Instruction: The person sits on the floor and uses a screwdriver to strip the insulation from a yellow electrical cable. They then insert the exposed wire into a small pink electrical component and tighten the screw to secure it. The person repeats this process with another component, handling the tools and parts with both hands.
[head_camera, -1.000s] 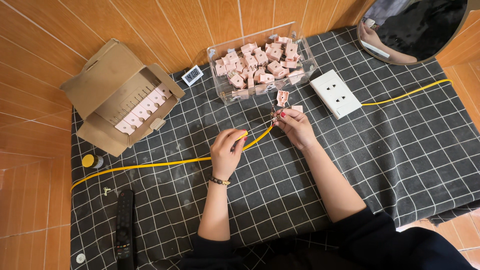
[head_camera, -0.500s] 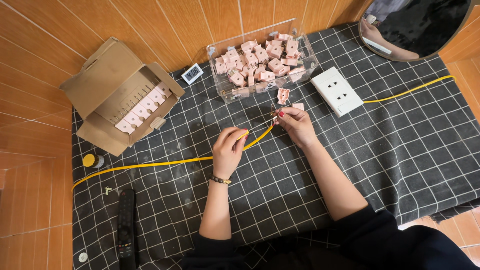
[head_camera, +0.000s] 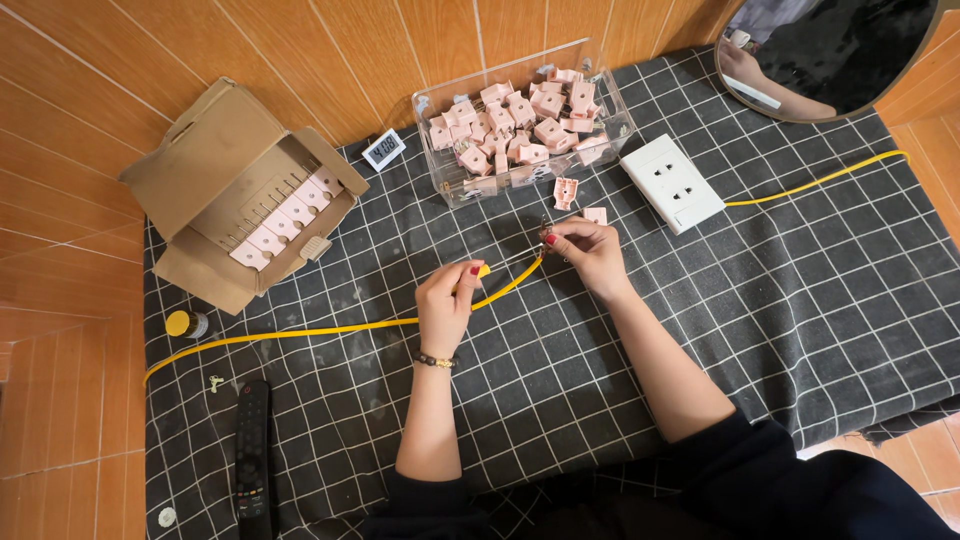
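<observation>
A long yellow cable (head_camera: 330, 329) runs across the black checked cloth (head_camera: 820, 300). My left hand (head_camera: 448, 297) pinches the cable, which bends up toward my right hand (head_camera: 587, 251). My right hand's fingertips hold the cable's bare wire end. Two small pink parts (head_camera: 566, 192) lie just beyond my right hand, in front of a clear plastic box (head_camera: 440, 175) filled with several pink parts. A white socket plate (head_camera: 672, 183) lies to the right of my right hand, with another stretch of yellow cable (head_camera: 820, 181) behind it.
An open cardboard box (head_camera: 215, 165) holding pink-white pieces sits at the left. A small digital display (head_camera: 382, 149) stands near it. A yellow-capped bottle (head_camera: 186, 323), a black remote (head_camera: 252, 445) and a round mirror (head_camera: 830, 50) border the cloth. Wood flooring surrounds everything.
Both hands stay in about the same place on the cable. My right hand's fingers have shifted slightly at the wire end.
</observation>
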